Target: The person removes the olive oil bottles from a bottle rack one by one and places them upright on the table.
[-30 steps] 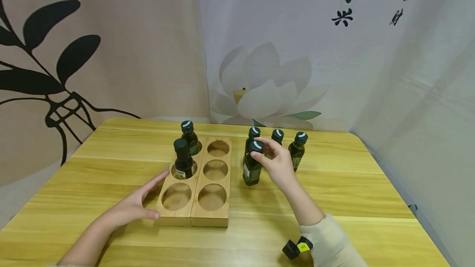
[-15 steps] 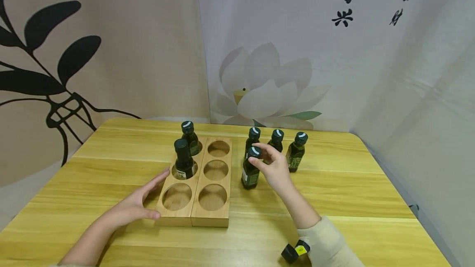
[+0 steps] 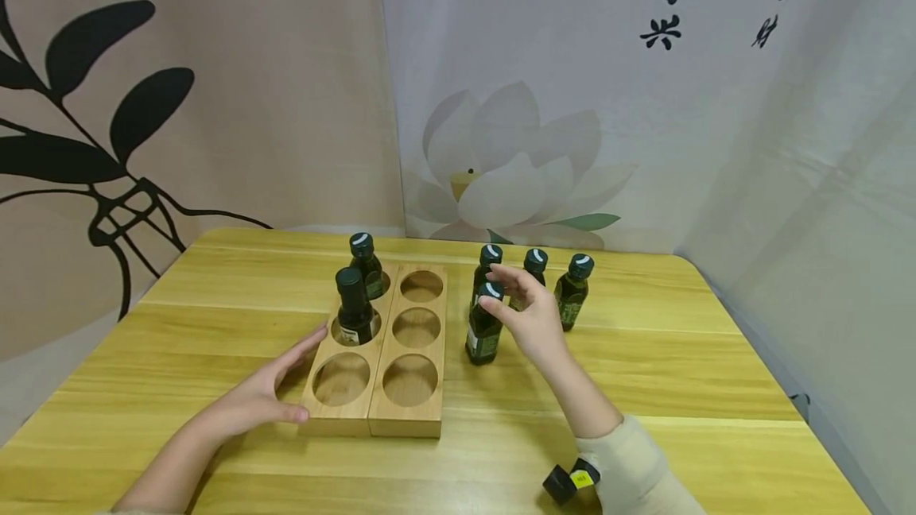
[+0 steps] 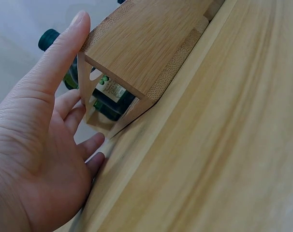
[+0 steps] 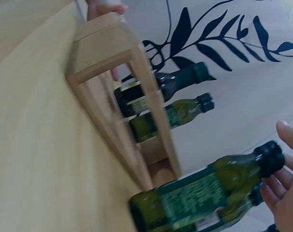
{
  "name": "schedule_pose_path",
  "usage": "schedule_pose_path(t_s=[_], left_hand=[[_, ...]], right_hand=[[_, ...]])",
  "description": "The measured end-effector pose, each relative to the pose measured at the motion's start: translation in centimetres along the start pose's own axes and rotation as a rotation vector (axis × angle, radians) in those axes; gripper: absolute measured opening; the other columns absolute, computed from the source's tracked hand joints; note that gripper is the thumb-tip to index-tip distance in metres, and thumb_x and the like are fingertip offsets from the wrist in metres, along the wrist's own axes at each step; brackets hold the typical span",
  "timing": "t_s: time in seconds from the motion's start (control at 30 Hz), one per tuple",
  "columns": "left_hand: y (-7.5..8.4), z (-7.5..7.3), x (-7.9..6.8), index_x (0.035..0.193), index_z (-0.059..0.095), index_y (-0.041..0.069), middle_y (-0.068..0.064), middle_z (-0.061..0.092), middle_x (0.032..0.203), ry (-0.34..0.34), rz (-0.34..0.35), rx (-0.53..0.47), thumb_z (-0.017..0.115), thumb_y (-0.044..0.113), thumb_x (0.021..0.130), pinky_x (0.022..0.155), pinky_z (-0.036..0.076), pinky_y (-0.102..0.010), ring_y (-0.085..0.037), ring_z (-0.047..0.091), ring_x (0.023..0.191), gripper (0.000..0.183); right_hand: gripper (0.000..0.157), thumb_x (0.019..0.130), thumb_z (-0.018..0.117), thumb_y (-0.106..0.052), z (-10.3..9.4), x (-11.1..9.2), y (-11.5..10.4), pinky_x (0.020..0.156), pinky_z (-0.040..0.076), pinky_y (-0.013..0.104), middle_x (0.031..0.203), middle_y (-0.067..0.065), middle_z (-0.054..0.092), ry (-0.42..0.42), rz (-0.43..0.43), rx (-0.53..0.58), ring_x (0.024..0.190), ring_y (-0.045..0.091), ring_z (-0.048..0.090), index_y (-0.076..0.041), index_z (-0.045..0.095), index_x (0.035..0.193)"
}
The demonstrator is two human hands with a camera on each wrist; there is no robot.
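Note:
My left hand (image 3: 261,396) rests against the left side of a wooden bottle rack (image 3: 372,425), thumb near its front corner and fingers spread along the side. A small dark-green glass bottle (image 3: 483,338) stands upright on the table right of the rack. Around its cap my right hand (image 3: 535,320) is spread, thumb and fingers loose; the right wrist view shows the thumb apart from the cap (image 5: 269,158). In the rack's left row stand a dark bottle with a tall cap (image 3: 352,308), in the middle hole, and a green bottle (image 3: 366,265), in the far hole.
Behind the right hand stand more green bottles: one at the left (image 3: 490,257), one in the middle (image 3: 535,262) and one at the right (image 3: 572,292). A small black device with a yellow label (image 3: 572,482) is at the right sleeve. A printed curtain (image 3: 286,102) hangs behind the table.
The bottle in my right hand has moved slightly down and left in the head view, to the table. Since then my right fingers have spread and come off its cap. The left hand has stayed put.

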State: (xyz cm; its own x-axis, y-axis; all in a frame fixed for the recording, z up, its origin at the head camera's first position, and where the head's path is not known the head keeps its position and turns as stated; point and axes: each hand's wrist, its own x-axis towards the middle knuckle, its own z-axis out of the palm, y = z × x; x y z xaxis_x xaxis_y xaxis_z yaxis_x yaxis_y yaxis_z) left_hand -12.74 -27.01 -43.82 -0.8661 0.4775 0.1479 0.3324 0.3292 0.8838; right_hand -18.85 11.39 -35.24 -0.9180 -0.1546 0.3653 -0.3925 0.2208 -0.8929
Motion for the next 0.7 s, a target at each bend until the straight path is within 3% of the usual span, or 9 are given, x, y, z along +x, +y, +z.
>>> schedule_pose_path(t_s=[0.23, 0.5, 0.7], left_hand=[[0.1, 0.0, 0.0, 0.155, 0.016, 0.020, -0.010, 0.009, 0.159, -0.002, 0.002, 0.005, 0.076, 0.040, 0.081, 0.089, 0.009, -0.082, -0.058, 0.010, 0.133, 0.097], [0.0, 0.0, 0.0, 0.155, 0.017, 0.020, -0.009, 0.009, 0.159, -0.001, 0.012, 0.012, 0.076, 0.040, 0.082, 0.089, 0.008, -0.082, -0.057, 0.010, 0.133, 0.096], [-0.1, 0.0, 0.0, 0.155, 0.017, 0.019, -0.011, 0.009, 0.159, 0.001, 0.009, 0.005, 0.076, 0.039, 0.082, 0.090, 0.008, -0.082, -0.057, 0.009, 0.133, 0.096]], right_hand=[[0.045, 0.086, 0.074, -0.017, 0.3, 1.1, -0.4, 0.096, 0.045, 0.042, 0.120, 0.010, 0.063, 0.023, -0.055, 0.029, 0.110, 0.025, 0.057, -0.005, 0.060, 0.127], [0.040, 0.085, 0.073, -0.007, 1.9, 1.8, -2.4, 0.096, 0.044, 0.047, 0.116, 0.013, 0.063, -0.010, -0.177, 0.084, 0.107, 0.028, 0.057, -0.004, 0.061, 0.124], [0.040, 0.085, 0.073, -0.007, 4.0, 2.5, -3.4, 0.097, 0.045, 0.037, 0.117, 0.016, 0.062, -0.067, -0.224, 0.132, 0.107, 0.029, 0.057, -0.002, 0.061, 0.123]])
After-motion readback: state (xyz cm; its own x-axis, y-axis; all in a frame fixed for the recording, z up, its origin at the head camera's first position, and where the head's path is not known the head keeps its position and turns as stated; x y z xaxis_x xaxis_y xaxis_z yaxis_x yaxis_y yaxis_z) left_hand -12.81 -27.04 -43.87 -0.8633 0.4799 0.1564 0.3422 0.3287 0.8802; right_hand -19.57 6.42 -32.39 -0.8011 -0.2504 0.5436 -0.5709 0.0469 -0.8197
